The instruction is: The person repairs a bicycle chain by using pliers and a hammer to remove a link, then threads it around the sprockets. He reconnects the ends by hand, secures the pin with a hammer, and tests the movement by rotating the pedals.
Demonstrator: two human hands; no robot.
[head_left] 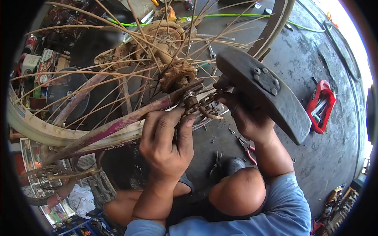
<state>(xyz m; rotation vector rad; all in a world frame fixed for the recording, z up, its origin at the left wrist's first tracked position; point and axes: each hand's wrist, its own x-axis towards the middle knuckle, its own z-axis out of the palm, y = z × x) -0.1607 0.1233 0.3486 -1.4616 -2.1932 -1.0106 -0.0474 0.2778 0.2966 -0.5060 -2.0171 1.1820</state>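
My left hand (167, 137) is closed, thumb and fingers pinching at a rusty bolt fitting (191, 100) by the end of the purple frame tube (149, 108). A bent metal hook (210, 114) sticks out beside the fingertips. My right hand (252, 120) curls beneath a black curved slab (262, 84) with several bolt heads on it. The slab hides part of the hand, and its thumb tip meets small metal parts near the fitting. Just above lies a rusty sprocket (179, 76) on the hub of a spoked bicycle wheel (71, 135).
Pink-handled pliers (247, 148) and dark pliers (216, 163) lie on the floor by my knee. A red hacksaw-like tool (323, 106) is at right. Wrenches (212, 50) lie behind the wheel, and a green hose (236, 15) runs across the back. Tools fill the lower right corner.
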